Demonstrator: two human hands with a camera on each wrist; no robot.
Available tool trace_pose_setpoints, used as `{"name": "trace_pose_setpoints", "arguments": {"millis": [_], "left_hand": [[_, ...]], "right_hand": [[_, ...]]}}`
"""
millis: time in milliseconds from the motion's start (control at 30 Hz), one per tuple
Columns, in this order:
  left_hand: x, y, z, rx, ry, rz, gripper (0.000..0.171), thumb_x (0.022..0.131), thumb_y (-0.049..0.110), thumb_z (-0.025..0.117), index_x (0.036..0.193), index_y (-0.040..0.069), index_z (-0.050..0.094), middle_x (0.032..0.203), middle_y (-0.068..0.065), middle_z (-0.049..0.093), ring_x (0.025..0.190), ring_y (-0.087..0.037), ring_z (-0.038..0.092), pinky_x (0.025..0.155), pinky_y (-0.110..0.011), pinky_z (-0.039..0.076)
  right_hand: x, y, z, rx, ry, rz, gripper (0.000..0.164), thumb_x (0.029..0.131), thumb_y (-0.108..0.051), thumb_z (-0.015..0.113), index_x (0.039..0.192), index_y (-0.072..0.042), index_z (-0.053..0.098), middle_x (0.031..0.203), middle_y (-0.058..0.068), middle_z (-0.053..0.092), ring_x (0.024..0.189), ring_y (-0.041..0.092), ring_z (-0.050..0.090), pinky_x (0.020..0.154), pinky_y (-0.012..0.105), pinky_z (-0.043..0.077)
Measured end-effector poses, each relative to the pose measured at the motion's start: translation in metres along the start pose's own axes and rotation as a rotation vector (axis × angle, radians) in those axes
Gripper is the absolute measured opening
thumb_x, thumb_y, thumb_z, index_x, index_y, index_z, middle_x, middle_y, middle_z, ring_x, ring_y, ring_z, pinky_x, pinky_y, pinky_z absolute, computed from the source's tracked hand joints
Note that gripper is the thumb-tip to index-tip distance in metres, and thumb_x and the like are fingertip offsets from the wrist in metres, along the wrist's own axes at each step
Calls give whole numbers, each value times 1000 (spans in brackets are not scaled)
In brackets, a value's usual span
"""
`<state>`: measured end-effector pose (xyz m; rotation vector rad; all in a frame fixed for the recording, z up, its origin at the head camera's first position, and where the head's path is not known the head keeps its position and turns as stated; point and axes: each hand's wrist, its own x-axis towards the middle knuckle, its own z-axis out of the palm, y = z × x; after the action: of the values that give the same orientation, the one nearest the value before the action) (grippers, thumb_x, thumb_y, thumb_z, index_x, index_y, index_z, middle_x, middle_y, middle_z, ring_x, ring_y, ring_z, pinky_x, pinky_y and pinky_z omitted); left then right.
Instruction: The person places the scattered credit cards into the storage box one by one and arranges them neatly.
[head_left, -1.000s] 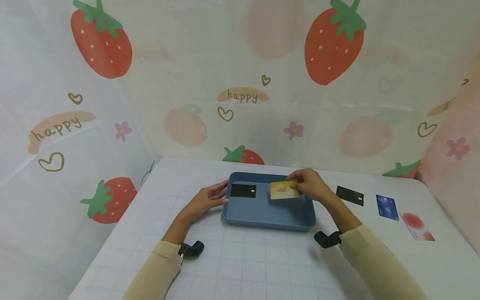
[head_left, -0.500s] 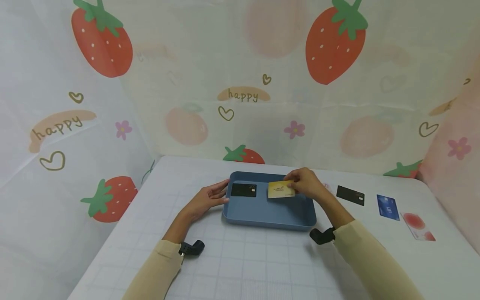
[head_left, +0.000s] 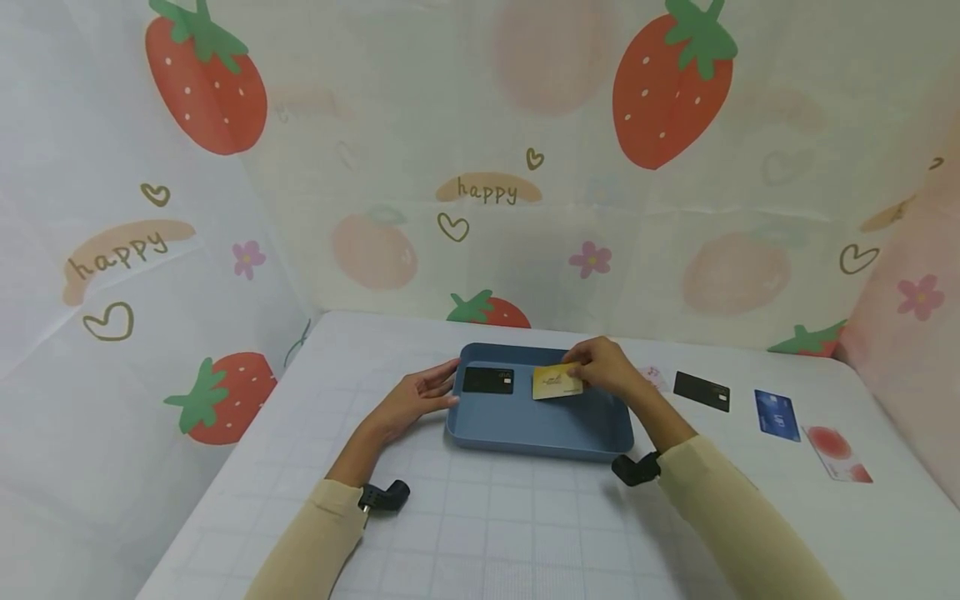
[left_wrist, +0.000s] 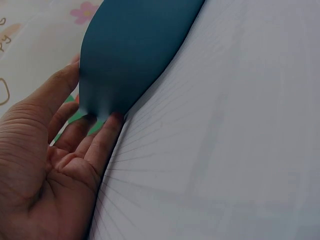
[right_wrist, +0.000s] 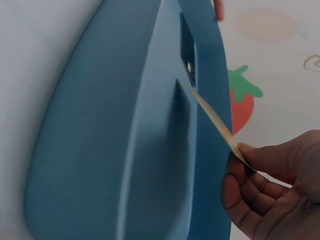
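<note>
Between thumb and fingers, my right hand (head_left: 606, 365) pinches a yellow card (head_left: 557, 381) by its right end, over the blue tray (head_left: 517, 429). In the right wrist view the card (right_wrist: 215, 117) slants, its free end low near the tray floor and the held end raised. A black card (head_left: 488, 381) lies flat in the tray's left part. My left hand (head_left: 408, 406) is at the tray's left end; in the left wrist view its relaxed fingertips (left_wrist: 114, 121) touch the outer wall.
Right of the tray, a black card (head_left: 701, 391), a blue card (head_left: 777, 415) and a white-and-red card (head_left: 836, 454) lie on the white table (head_left: 517, 525). A pinkish patterned card (head_left: 654, 377) shows partly behind my right wrist. A strawberry-printed curtain (head_left: 375, 150) stands behind.
My right hand has carried the yellow card a little to the left over the tray, toward the black card. The left hand stays in place at the tray's end.
</note>
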<state>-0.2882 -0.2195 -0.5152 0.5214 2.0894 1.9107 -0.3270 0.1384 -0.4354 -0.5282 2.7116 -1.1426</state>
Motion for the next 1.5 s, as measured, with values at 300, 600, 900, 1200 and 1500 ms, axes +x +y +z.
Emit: {"name": "trace_pose_setpoints", "arguments": {"millis": [300, 600, 900, 1200, 1500], "left_hand": [[-1, 0, 1, -9, -12, 5, 73, 95, 11, 73, 158, 10, 37, 163, -7, 34, 146, -26, 38, 108, -28, 44], [-2, 1, 0, -18, -10, -5, 72, 95, 9, 72, 158, 12, 37, 163, -4, 35, 146, -22, 39, 108, -27, 45], [-4, 3, 1, -24, -13, 2, 72, 95, 7, 71, 158, 11, 37, 163, -3, 34, 146, -22, 38, 107, -27, 45], [-5, 6, 2, -29, -12, -13, 72, 96, 8, 71, 159, 11, 36, 163, -3, 34, 146, -22, 38, 107, -27, 45], [-6, 4, 1, -30, -14, -8, 73, 95, 8, 71, 159, 11, 36, 163, -4, 34, 146, -22, 38, 107, -27, 45]], "right_hand": [[4, 1, 4, -10, -18, 17, 20, 92, 3, 65, 110, 8, 73, 102, 21, 72, 78, 21, 64, 60, 28, 57], [9, -2, 9, -71, 10, -9, 21, 88, 2, 68, 107, 9, 73, 96, 18, 73, 80, 23, 64, 63, 29, 55], [10, -4, 15, -120, 20, 20, 27, 88, -1, 70, 112, 9, 72, 108, 22, 72, 98, 33, 66, 86, 47, 55], [9, -3, 23, -117, 25, 28, 32, 87, -1, 73, 116, 10, 69, 115, 24, 69, 101, 34, 62, 92, 50, 52], [9, -6, 32, -161, 44, 25, 39, 86, -2, 75, 120, 14, 65, 119, 27, 67, 108, 38, 63, 96, 51, 51]]}}
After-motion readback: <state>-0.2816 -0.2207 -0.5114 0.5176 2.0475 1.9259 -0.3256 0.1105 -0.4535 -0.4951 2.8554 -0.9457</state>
